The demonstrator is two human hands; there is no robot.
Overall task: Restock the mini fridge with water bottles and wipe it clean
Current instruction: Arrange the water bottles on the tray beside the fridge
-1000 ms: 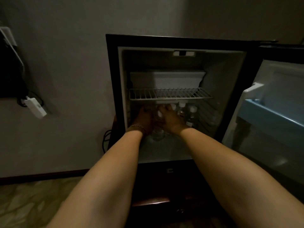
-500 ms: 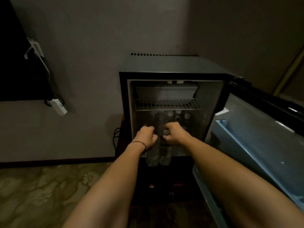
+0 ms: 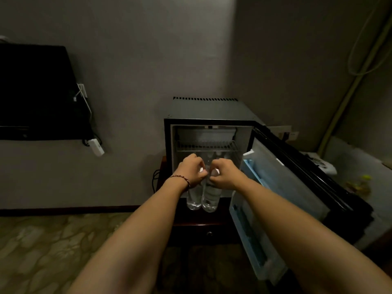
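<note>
The black mini fridge (image 3: 206, 110) stands open on a dark cabinet, its door (image 3: 282, 177) swung out to the right. My left hand (image 3: 191, 169) grips the neck of one clear water bottle (image 3: 194, 198). My right hand (image 3: 223, 174) grips a second water bottle (image 3: 211, 198) right beside it. Both bottles hang upright in front of the fridge opening, their bases below its floor. More bottles (image 3: 218, 154) with white caps stand at the back under the wire shelf (image 3: 206, 146).
A dark cabinet (image 3: 199, 228) with a drawer knob carries the fridge. A black TV (image 3: 36, 92) hangs on the left wall with a white adapter (image 3: 96, 147) beneath. A counter (image 3: 358, 172) with clutter lies right of the door. Patterned floor (image 3: 42, 247) spreads at the lower left.
My hands have drawn two bottles out of the fridge's lower compartment toward me. My head has pulled back and up, so the fridge looks smaller and its top shows.
</note>
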